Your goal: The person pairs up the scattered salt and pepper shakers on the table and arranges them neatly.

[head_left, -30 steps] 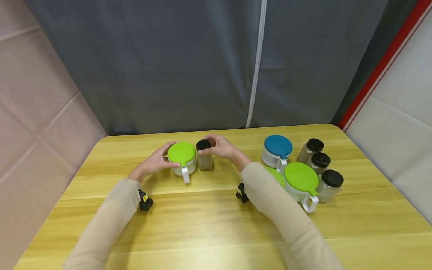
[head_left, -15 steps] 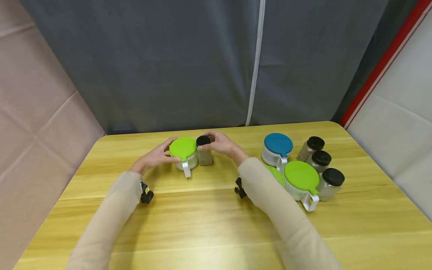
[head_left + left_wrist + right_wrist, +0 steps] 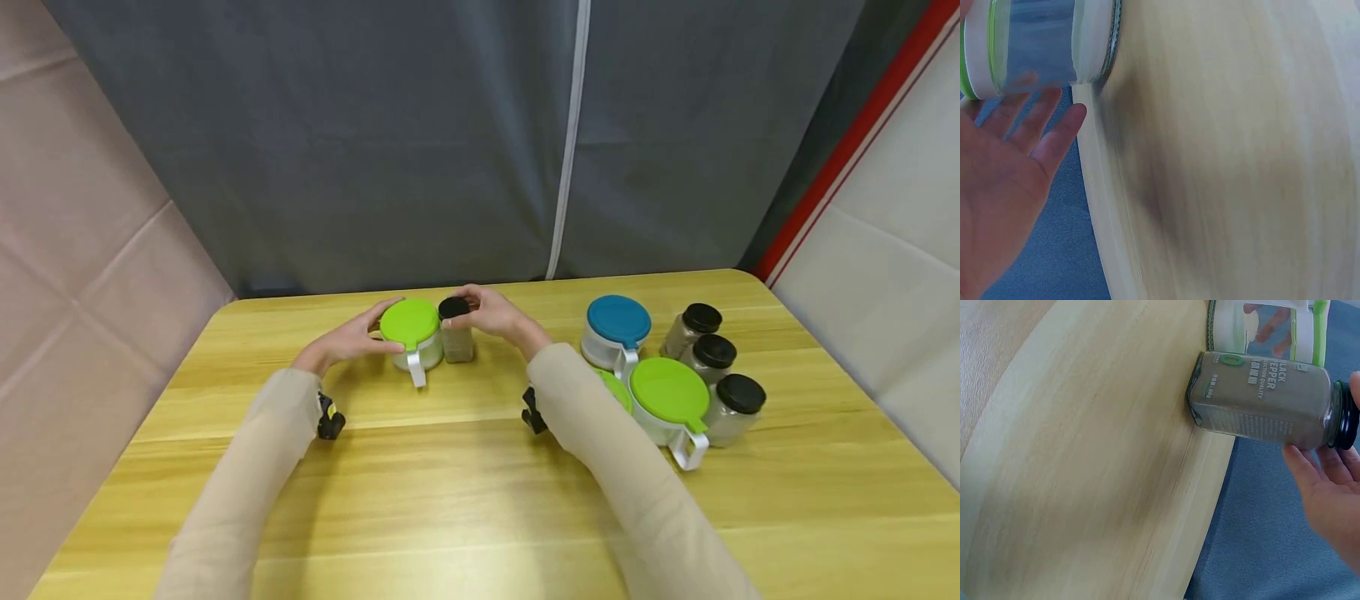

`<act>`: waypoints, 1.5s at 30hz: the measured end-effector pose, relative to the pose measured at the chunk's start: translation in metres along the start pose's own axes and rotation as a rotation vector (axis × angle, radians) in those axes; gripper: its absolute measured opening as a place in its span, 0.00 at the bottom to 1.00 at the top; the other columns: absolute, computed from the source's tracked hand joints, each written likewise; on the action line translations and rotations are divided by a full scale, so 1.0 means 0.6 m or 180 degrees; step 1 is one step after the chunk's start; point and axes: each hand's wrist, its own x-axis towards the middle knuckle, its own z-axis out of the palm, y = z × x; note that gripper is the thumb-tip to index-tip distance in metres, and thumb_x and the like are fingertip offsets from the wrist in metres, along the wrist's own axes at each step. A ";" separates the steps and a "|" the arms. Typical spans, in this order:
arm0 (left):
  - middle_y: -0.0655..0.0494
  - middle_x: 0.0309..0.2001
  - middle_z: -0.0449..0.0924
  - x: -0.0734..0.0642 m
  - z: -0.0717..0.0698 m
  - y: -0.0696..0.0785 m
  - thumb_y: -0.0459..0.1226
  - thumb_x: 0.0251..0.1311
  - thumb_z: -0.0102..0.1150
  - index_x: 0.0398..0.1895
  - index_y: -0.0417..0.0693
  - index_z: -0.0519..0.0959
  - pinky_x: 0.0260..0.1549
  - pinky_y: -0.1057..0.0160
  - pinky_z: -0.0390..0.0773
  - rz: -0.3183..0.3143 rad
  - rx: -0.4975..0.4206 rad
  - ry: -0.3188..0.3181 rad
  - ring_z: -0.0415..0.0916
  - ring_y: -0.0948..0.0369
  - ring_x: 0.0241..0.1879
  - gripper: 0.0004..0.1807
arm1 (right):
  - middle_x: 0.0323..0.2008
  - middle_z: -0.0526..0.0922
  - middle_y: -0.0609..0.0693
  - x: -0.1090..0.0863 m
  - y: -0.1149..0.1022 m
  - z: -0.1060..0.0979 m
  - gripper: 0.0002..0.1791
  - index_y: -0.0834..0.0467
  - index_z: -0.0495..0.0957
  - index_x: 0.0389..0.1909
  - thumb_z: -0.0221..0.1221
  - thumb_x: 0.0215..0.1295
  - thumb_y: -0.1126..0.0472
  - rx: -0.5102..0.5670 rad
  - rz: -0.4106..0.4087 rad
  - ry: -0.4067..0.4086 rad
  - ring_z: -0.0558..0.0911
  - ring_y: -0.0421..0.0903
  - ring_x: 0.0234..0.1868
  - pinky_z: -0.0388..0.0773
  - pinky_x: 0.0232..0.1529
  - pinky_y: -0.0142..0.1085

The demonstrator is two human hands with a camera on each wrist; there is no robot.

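My left hand [image 3: 345, 343] holds a seasoning jar with a green lid [image 3: 409, 322] and white handle, thumb at the near side and fingers round the far left side. The left wrist view shows the jar's clear wall [image 3: 1041, 40] beside the spread fingers. Close against its right side stands an upright pepper jar [image 3: 458, 345] with a black cap. My right hand [image 3: 495, 318] grips this pepper jar near the cap, between thumb and fingers. "Black pepper" is legible on its label [image 3: 1266, 381] in the right wrist view.
On the right of the wooden table [image 3: 420, 492] stand a blue-lidded jar [image 3: 618, 322], a green-lidded jar [image 3: 669, 392] and another green lid [image 3: 615, 390] partly behind my right sleeve. Several black-capped jars [image 3: 738, 395] line up beside them. A grey curtain [image 3: 375, 167] hangs behind the table's far edge.
Both hands have moved slightly away from me and to the right, with the green-lidded jar and the pepper jar moving along. The jars on the right keep their places.
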 end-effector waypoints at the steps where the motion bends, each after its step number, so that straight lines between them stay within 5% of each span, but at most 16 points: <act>1: 0.43 0.69 0.42 0.000 0.000 -0.001 0.36 0.55 0.62 0.72 0.50 0.42 0.60 0.42 0.49 -0.0006 0.0001 -0.0001 0.45 0.44 0.65 0.48 | 0.51 0.72 0.54 0.000 0.000 0.000 0.28 0.58 0.69 0.56 0.65 0.54 0.61 -0.0016 0.0014 0.0004 0.70 0.49 0.52 0.66 0.55 0.40; 8: 0.44 0.69 0.43 -0.004 -0.002 0.003 0.39 0.57 0.60 0.72 0.54 0.41 0.60 0.43 0.50 0.0083 0.0020 0.0153 0.44 0.45 0.66 0.46 | 0.56 0.70 0.54 -0.007 0.001 -0.007 0.30 0.58 0.67 0.60 0.64 0.56 0.60 0.0026 -0.0021 -0.0001 0.68 0.48 0.57 0.65 0.57 0.39; 14: 0.44 0.69 0.45 -0.009 -0.003 0.020 0.42 0.60 0.58 0.72 0.52 0.41 0.60 0.45 0.53 0.0339 0.0100 0.0563 0.42 0.49 0.67 0.44 | 0.59 0.68 0.53 -0.021 -0.012 -0.024 0.29 0.59 0.66 0.60 0.62 0.57 0.58 -0.0195 -0.0213 -0.0026 0.65 0.48 0.60 0.63 0.59 0.39; 21: 0.47 0.68 0.49 -0.012 0.007 0.056 0.41 0.59 0.58 0.70 0.48 0.49 0.60 0.47 0.54 0.0764 0.0263 0.1047 0.46 0.51 0.66 0.40 | 0.60 0.68 0.53 -0.042 -0.048 -0.053 0.29 0.59 0.66 0.61 0.61 0.59 0.58 -0.0412 -0.0520 0.0068 0.66 0.47 0.60 0.64 0.57 0.36; 28: 0.44 0.66 0.54 -0.025 0.041 0.105 0.32 0.60 0.56 0.67 0.40 0.55 0.59 0.48 0.56 0.1149 0.0164 0.1416 0.50 0.51 0.65 0.34 | 0.60 0.67 0.54 -0.066 -0.068 -0.085 0.30 0.61 0.65 0.61 0.61 0.59 0.58 -0.0763 -0.0671 0.0079 0.66 0.48 0.61 0.64 0.57 0.35; 36: 0.37 0.62 0.58 -0.037 0.081 0.149 0.25 0.59 0.53 0.63 0.30 0.57 0.57 0.45 0.58 0.1510 -0.0030 0.1432 0.53 0.47 0.63 0.29 | 0.60 0.67 0.55 -0.099 -0.071 -0.128 0.30 0.62 0.65 0.61 0.61 0.59 0.58 -0.1046 -0.0772 0.0096 0.65 0.49 0.61 0.63 0.58 0.39; 45: 0.38 0.63 0.58 -0.038 0.126 0.159 0.24 0.59 0.52 0.64 0.32 0.57 0.57 0.45 0.59 0.1473 -0.0282 0.1129 0.54 0.48 0.63 0.29 | 0.58 0.69 0.57 -0.146 -0.048 -0.190 0.27 0.62 0.67 0.59 0.60 0.60 0.59 -0.1302 -0.0766 0.0182 0.66 0.53 0.60 0.64 0.57 0.45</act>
